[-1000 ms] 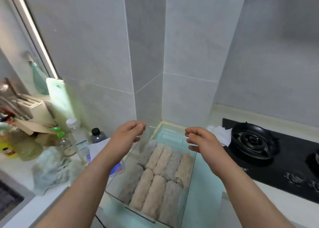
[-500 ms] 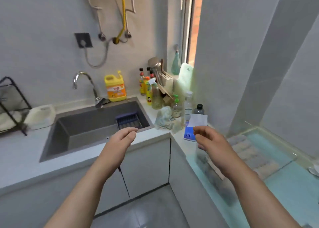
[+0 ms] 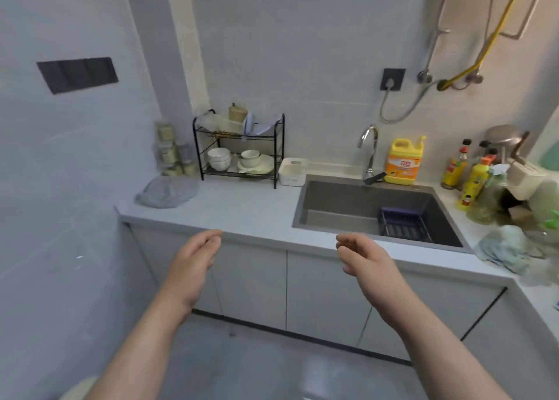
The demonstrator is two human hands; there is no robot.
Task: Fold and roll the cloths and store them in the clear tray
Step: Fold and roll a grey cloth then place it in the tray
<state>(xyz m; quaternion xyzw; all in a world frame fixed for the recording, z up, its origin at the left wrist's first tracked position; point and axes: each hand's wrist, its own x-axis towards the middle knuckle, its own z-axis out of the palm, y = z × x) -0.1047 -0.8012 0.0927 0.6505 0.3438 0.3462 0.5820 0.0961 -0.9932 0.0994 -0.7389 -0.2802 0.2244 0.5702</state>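
Note:
My left hand (image 3: 193, 260) and my right hand (image 3: 366, 263) hover side by side in front of the counter edge, both empty with fingers loosely curled and apart. A grey cloth (image 3: 168, 191) lies crumpled at the far left of the countertop (image 3: 242, 209). A pale blue-green cloth (image 3: 508, 250) lies bunched at the counter's right corner. The clear tray is out of view.
A dark sink (image 3: 372, 206) with a faucet (image 3: 370, 154) sits to the right. A black dish rack (image 3: 239, 148) with bowls stands at the back. A white container (image 3: 292, 172), a yellow detergent jug (image 3: 403, 162) and several bottles (image 3: 475, 185) line the wall. White cabinets below.
The view has swung left from the clear tray of rolled cloths, past the sink corner, to the left stretch of counter. Both hands stayed empty in front of me.

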